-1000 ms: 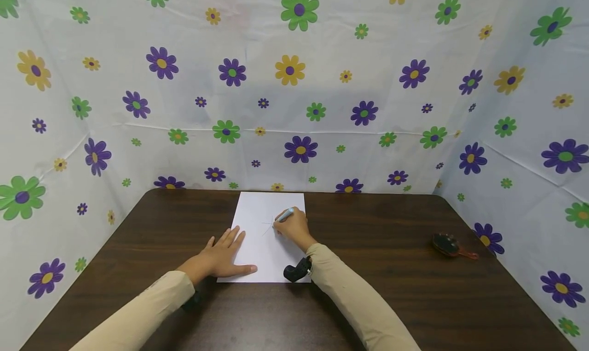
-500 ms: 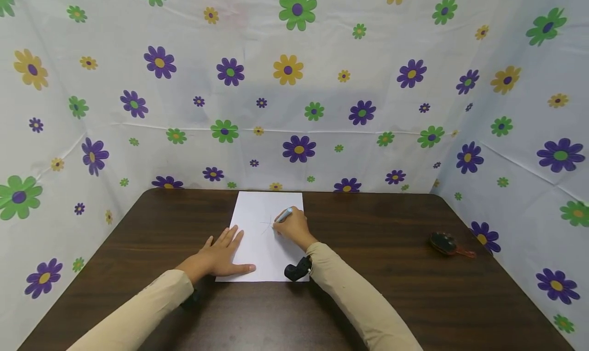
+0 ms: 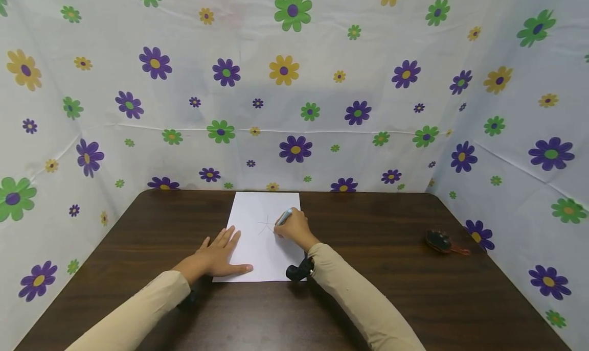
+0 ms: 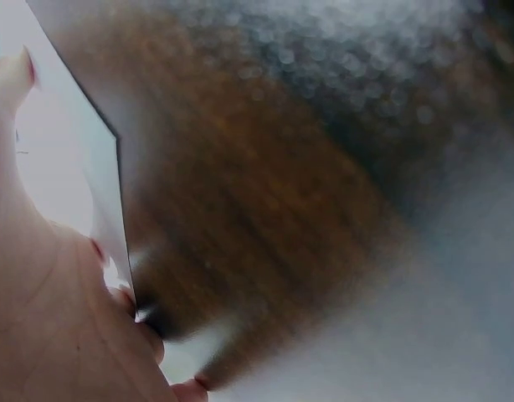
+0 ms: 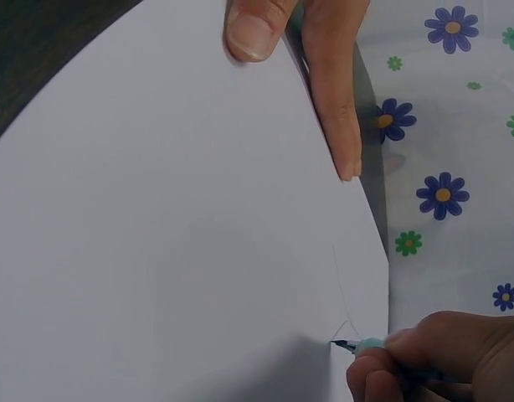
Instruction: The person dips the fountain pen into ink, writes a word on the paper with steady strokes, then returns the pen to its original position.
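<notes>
A white sheet of paper [image 3: 259, 205] lies on the dark wooden table. My left hand [image 3: 213, 259] rests spread on its left edge, thumb near the lower part. My right hand [image 3: 295, 231] pinches a light blue pen [image 3: 285, 216] over the right half of the sheet. Thin lines [image 3: 266, 223] crossing like a star show left of that hand. In the right wrist view, the dark pen tip [image 5: 342, 343] is right at the paper, beside some fine strokes. The left wrist view shows the palm [image 4: 56, 318] and a corner of the sheet.
On the right of the table [image 3: 368, 269] lies a small object [image 3: 440, 241] with a dark oval head and a red handle, like a hairbrush. A flower-patterned white cloth [image 3: 317, 157] rises behind the table and along both sides. A black device [image 3: 299, 270] sits at the right wrist.
My right hand has shifted slightly right across the paper with the pen, and more of the drawn lines show. My left hand stays in place on the sheet; the whole view has drifted a little.
</notes>
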`<state>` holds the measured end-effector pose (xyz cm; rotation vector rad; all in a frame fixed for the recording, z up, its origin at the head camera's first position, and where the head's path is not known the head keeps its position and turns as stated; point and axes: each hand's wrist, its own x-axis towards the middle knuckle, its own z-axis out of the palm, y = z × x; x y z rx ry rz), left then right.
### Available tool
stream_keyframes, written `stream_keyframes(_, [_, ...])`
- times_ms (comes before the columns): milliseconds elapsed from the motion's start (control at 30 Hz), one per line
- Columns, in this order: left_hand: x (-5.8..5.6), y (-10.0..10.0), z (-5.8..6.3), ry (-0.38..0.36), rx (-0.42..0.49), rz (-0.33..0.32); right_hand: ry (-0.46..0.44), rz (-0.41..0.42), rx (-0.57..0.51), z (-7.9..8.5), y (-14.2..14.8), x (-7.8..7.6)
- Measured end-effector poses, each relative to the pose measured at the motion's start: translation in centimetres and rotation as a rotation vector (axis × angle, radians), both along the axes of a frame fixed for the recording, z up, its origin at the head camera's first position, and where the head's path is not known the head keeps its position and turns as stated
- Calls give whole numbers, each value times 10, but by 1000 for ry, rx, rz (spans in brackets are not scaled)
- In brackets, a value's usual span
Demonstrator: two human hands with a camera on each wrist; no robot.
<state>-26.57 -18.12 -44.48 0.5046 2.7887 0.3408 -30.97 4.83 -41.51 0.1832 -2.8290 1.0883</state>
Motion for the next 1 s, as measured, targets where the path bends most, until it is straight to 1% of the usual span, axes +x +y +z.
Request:
stream_keyframes(100, [5, 2, 7, -9, 10, 1, -26, -17, 22, 1, 1, 1])
stream_keyframes(200, [9, 4, 14, -8, 14, -2, -60, -40, 23, 3, 1, 3])
stream_keyframes(267, [9, 4, 14, -5, 1, -2, -77, -52, 20, 4, 2, 4])
stream_keyframes(433, [9, 4, 14, -6, 8, -5, -90, -53, 31, 6, 6, 7])
stream_keyframes(600, [8, 3, 13, -18, 25, -12, -108, -33, 29, 6, 10, 8])
stream_keyframes(800, [5, 1, 8, -1, 42, -20, -111, -14, 21, 8, 13, 10])
stream_keyframes(1000, [8, 4, 11, -8, 24, -12, -117, 2, 15, 7, 14, 10])
